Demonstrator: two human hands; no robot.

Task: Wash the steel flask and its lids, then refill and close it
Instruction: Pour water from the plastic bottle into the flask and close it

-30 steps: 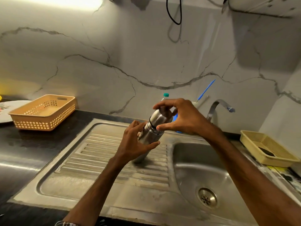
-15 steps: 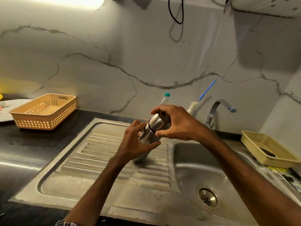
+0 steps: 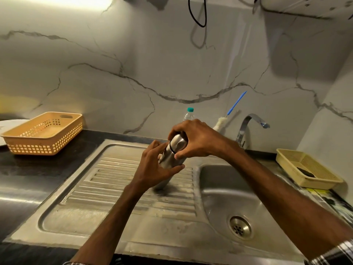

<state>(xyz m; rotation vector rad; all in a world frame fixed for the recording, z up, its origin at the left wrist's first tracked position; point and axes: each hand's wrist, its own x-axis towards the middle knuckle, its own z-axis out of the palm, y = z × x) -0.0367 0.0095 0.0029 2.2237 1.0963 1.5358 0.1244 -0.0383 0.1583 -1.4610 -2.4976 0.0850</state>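
The steel flask (image 3: 168,158) stands tilted on the ribbed drainboard (image 3: 118,180), its base on the metal and its top leaning to the right. My left hand (image 3: 154,166) grips the flask's body from the left. My right hand (image 3: 194,139) is curled over the steel outer lid (image 3: 178,143), thumb and fingers pinching it just above the dark ring where the lid meets the body. The flask's lower part is hidden behind my left hand.
The sink basin (image 3: 225,190) with its drain (image 3: 240,227) lies to the right, under the tap (image 3: 250,124). A clear water bottle with a teal cap (image 3: 189,113) and a blue-handled bottle brush (image 3: 229,113) stand behind my hands. An orange basket (image 3: 44,133) sits left, a yellow tray (image 3: 305,168) right.
My right hand has closed down further over the flask's lid, with its wrist turned. The flask and my left hand have stayed in place.
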